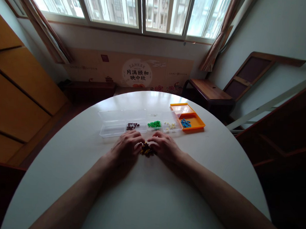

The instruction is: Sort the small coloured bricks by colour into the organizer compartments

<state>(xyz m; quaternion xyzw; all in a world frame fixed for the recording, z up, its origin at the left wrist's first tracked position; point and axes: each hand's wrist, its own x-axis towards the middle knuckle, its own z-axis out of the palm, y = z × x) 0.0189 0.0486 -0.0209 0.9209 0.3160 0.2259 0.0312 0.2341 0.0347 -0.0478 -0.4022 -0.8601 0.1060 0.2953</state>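
A small heap of dark brown and yellow pieces (147, 150) lies on the white round table (148, 196), between my two hands. From the left, my left hand (127, 144) bends over the heap's edge, its thumb and fingertips drawn close together. My right hand (166, 146) curls in from the other side, fingertips at the pieces. Whatever either hand pinches is too small to make out. Just beyond them stands a clear compartment box (111, 131) with its lid open. Dark brown pieces (133, 126), green pieces (154, 124) and cream pieces (170, 126) sit in separate compartments.
An orange tray (198, 122) holding blue pieces (185, 123) is at the clear box's right end, partly behind it. A wooden chair (210, 89) stands past the table's far right edge. Orange-brown cabinets (23, 97) are at the left, windows (112, 6) ahead.
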